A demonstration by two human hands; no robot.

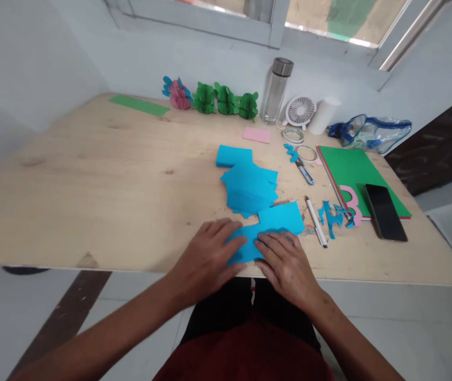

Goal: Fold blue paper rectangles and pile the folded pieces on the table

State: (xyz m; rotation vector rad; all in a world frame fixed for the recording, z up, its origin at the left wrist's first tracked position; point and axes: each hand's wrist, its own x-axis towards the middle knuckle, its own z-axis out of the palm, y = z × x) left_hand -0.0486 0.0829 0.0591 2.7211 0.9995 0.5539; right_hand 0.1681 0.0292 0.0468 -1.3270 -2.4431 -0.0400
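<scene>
A blue sheet of paper (249,256) lies at the table's near edge, with both my hands on it. The fingers of my left hand (210,256) rest stretched over the sheet's left side, thumb apart near its lower corner. My right hand (285,264) lies palm down across the right part, its fingers extended and its thumb by the near edge. Another blue rectangle (283,218) sits just above the right fingers, partly overlapping the sheet. Beyond it are a pile of cut blue paper shapes (250,185) and a blue paper stack (233,155).
To the right lie a white pen (316,221), a cutter (305,173), blue scraps (332,218), a pink cutout (351,203), green paper (364,174) and a phone (386,211). A glass bottle (276,92), a small fan (300,111) and green paper figures (226,99) stand along the wall.
</scene>
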